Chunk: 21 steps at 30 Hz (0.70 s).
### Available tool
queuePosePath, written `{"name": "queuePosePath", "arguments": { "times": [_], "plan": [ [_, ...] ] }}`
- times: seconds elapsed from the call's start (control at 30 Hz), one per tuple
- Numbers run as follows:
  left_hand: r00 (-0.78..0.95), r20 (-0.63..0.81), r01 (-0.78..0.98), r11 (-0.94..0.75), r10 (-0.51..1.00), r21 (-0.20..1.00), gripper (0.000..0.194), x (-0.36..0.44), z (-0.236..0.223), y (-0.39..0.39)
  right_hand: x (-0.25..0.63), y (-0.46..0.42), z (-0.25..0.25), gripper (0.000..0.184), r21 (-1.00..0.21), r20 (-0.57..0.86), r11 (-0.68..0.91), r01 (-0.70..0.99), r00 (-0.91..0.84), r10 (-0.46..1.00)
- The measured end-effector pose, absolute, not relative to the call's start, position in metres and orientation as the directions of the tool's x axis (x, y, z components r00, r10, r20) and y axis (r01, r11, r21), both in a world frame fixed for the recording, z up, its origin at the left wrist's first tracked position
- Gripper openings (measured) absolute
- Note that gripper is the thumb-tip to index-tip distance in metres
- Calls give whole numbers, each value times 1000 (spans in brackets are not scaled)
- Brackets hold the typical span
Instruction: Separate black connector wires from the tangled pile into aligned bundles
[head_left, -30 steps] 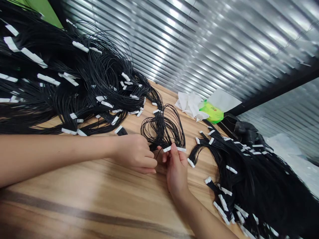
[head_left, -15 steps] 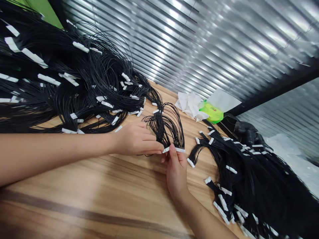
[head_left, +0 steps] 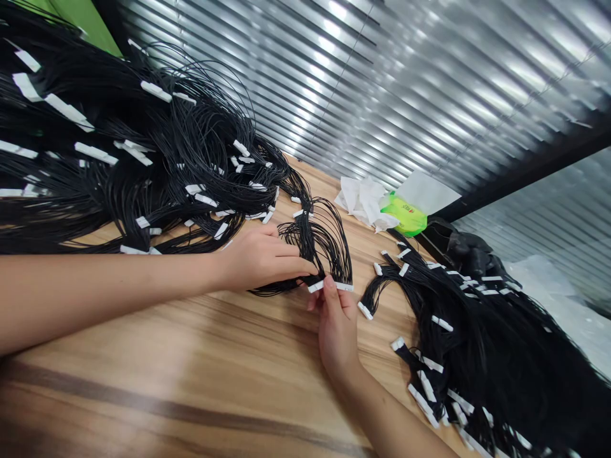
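Note:
A white connector strip [head_left: 344,287] with small dark print is pinched between the thumb and fingers of my right hand [head_left: 338,331]. Thin black wires [head_left: 338,242] rise from its upper edge and loop back to a bundle behind. My left hand [head_left: 267,257] is closed on the wires at the strip's left end, its fingertips just above the white plastic. What lies under the left fingers is hidden. Small white connectors [head_left: 300,213] sit farther back on the same bundle.
A large heap of black wire harnesses [head_left: 191,146] with white connectors fills the left, and another heap [head_left: 491,356] lies on the right. Crumpled white tissue [head_left: 365,202] and a bright green packet [head_left: 405,215] lie at the back of the wooden table [head_left: 200,375], before a corrugated metal wall [head_left: 305,83].
My left fingers have shifted slightly up from the strip's left end onto the wires, uncovering more white plastic. The right hand keeps its pinch on the strip almost unmoved.

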<state>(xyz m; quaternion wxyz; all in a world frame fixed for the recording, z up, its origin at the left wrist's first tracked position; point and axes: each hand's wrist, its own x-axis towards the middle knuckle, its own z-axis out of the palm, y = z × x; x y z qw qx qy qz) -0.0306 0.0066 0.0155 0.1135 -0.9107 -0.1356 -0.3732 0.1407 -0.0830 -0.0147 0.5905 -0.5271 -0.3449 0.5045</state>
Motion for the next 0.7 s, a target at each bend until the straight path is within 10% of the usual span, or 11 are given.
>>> {"name": "queuePosePath", "arguments": {
  "times": [0.53,0.7],
  "plan": [
    [783,472,446,-895,405,29,18,-20,31,-5,142,-83,-15,35,-991,-86,-63,-116,199,976],
    [787,488,480,-871,377,-102,15,-19,26,-7,141,-82,-13,35,-990,-99,-76,-120,200,975]
  ]
}}
